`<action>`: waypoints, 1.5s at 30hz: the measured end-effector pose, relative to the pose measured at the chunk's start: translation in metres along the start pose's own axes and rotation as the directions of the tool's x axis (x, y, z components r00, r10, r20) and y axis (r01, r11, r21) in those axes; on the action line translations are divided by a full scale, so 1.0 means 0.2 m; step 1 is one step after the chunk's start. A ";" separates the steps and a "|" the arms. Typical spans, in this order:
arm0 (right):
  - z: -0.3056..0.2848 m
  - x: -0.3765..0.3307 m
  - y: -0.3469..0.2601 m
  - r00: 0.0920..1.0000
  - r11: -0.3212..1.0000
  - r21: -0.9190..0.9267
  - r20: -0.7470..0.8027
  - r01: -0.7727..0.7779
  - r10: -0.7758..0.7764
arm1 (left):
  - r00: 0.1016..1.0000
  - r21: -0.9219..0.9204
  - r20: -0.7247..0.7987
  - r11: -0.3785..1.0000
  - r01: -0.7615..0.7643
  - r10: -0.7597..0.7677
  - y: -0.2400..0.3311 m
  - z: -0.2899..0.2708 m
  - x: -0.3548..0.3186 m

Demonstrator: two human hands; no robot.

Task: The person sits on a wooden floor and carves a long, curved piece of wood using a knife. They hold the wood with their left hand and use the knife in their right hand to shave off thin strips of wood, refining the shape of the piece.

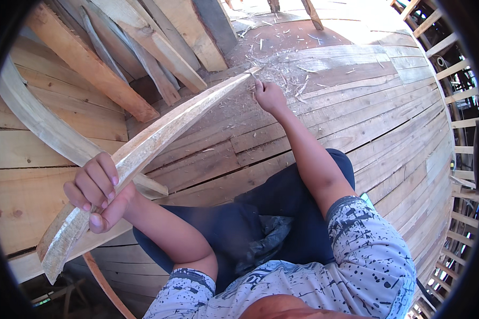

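A long, curved piece of pale wood (167,123) slants across from the lower left to the upper middle, thick at the near end and tapering to a thin far tip. My left hand (100,189) is wrapped round it close to its thick end, with the fingers over the top. At the thin tip my right hand (271,97) is closed, its thumb side up against the wood. Something small and dark shows between that hand and the tip, too small to name. Wood shavings (285,77) lie scattered on the planks just beyond my right hand.
I sit cross-legged on a plank floor (330,125) with dark gaps between boards. Several rough timbers (90,61) lean at the upper left. A curved pale rib (53,127) passes behind the held wood. Open slatted framing (460,125) runs along the right edge.
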State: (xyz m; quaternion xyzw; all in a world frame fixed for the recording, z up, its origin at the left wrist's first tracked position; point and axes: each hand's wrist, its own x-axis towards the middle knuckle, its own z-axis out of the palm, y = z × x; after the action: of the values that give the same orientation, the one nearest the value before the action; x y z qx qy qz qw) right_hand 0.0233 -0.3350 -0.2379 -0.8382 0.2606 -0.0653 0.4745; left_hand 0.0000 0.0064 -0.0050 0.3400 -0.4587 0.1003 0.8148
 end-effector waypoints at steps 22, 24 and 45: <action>-0.05 -0.10 -0.25 0.981 0.988 -0.060 0.145 0.143 -0.133 | 1.000 0.058 0.008 0.998 -0.027 0.027 0.01 0.00 0.01; -0.08 -0.14 -0.31 0.974 0.982 -0.072 0.153 0.177 -0.165 | 0.999 0.013 0.032 1.000 -0.014 0.013 0.03 -0.02 0.00; -0.09 0.03 -0.02 0.999 0.992 -0.127 0.026 -0.018 0.021 | 0.999 0.030 -0.013 0.999 -0.031 0.031 0.01 0.00 0.00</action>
State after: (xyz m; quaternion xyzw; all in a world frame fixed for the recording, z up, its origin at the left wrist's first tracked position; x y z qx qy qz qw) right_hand 0.0234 -0.3500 -0.2267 -0.8648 0.2660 -0.0325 0.4246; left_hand -0.0003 0.0071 -0.0041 0.3444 -0.4570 0.1219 0.8109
